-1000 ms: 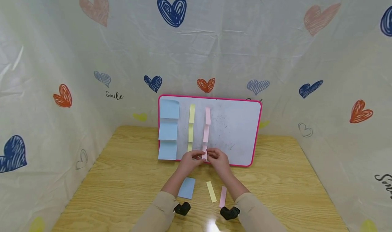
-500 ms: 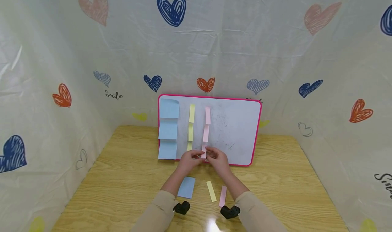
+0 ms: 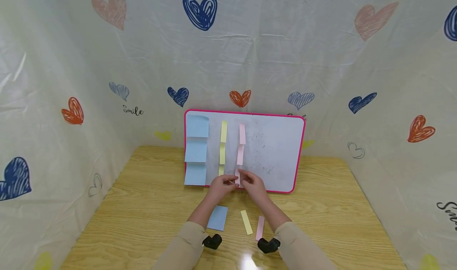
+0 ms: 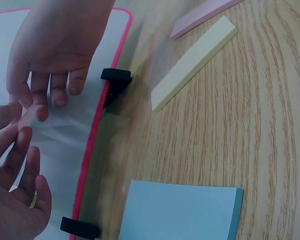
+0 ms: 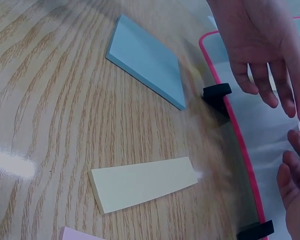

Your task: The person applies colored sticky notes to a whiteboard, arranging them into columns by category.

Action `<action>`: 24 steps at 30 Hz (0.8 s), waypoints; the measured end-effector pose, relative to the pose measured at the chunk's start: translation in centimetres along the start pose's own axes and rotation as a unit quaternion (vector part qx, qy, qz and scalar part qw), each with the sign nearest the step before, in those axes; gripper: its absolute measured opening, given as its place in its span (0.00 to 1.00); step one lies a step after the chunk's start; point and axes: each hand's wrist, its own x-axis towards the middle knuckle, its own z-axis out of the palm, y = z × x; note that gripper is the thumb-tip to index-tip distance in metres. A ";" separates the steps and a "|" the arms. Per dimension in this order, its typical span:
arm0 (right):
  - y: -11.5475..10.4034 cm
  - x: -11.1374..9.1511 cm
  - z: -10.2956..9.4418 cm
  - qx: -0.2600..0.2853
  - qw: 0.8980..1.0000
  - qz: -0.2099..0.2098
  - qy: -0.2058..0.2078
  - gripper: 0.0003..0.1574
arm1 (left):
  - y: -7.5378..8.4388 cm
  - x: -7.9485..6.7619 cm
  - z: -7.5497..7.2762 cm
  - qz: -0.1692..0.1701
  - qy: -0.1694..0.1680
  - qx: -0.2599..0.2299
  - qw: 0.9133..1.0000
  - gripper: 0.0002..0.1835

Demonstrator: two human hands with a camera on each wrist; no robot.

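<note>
A pink sticky note strip (image 3: pixel 237 177) hangs at the bottom of a pink column on the whiteboard (image 3: pixel 275 155). My left hand (image 3: pixel 220 186) pinches it from the left side. Thumb and forefinger of my right hand (image 3: pixel 254 186) meet the strip from the right, and in the left wrist view the strip (image 4: pixel 27 118) shows between the fingertips of both hands. The fingers partly cover its edges. Two more pink strips (image 3: pixel 241 143) stand above it. Left of them runs a yellow column (image 3: pixel 223 151), its lower end behind my left hand.
Blue sticky notes (image 3: pixel 196 150) line the board's left edge. On the wooden table (image 3: pixel 135 222) lie a blue pad (image 3: pixel 217 218), a yellow pad (image 3: pixel 246 222) and a pink pad (image 3: pixel 260 228). Black clips (image 4: pixel 116 75) stick out from the board's lower edge.
My right forefinger has moved slightly up and left along the pink strip. My left hand has barely moved. Board and pads stay in place.
</note>
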 end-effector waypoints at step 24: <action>0.7 0.3 -0.5 -0.009 1.000 0.015 -0.007 0.31 | -1.1 -0.9 0.0 -0.015 0.012 -0.006 1.000 0.17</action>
